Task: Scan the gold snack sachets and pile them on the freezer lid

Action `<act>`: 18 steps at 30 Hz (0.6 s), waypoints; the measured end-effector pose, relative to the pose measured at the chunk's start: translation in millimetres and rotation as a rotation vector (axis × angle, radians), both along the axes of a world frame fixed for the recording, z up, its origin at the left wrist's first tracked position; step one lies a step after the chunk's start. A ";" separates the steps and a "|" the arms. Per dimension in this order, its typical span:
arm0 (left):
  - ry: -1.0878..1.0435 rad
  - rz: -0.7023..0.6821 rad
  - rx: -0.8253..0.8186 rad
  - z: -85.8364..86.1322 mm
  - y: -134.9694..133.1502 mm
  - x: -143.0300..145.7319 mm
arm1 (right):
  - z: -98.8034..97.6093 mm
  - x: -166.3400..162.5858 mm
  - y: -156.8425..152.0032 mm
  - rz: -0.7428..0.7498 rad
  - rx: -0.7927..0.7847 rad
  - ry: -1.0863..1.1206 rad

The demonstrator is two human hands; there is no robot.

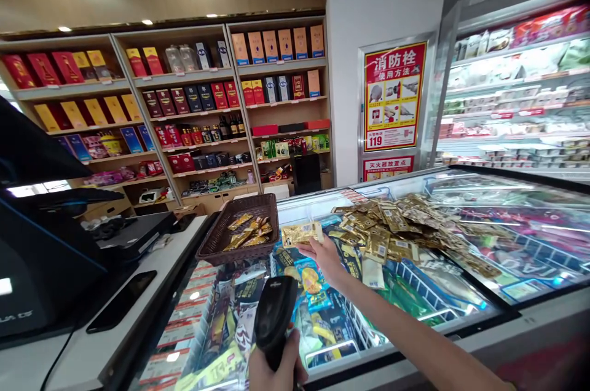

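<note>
My left hand (275,370) grips a black barcode scanner (273,316) low in front of me, its head pointing up and forward. My right hand (325,257) reaches out over the glass-topped freezer (483,311) and holds a small gold packet (302,233) between the fingers. The packet hangs just right of a brown woven basket (216,243) that has several gold packets in it. A heap of the same gold packets (405,225) lies on the freezer lid to the right of my right hand.
A checkout counter (92,348) with a dark screen (32,243) and a black phone (122,308) is on the left. Shelves of boxed goods (184,114) line the back wall. A refrigerated display (516,90) stands at the right, beside a red fire-hydrant poster (394,96).
</note>
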State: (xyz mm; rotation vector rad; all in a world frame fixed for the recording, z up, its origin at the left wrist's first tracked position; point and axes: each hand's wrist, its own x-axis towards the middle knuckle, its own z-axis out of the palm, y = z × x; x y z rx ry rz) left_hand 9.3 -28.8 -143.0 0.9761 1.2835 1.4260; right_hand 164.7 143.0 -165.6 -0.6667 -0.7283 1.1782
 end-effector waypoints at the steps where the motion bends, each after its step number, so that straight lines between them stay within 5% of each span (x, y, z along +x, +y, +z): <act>1: 0.015 -0.021 0.014 4.2 1.4 4.8 | 2.0 0.0 -6.2 0.001 0.006 -0.002; 12: 0.101 -0.133 0.041 46.5 -1.8 31.4 | 9.0 -16.5 -36.1 -0.060 -0.025 -0.143; 18: 0.108 -0.082 0.068 52.0 -4.9 32.1 | 9.0 -19.4 -31.9 -0.098 0.009 -0.111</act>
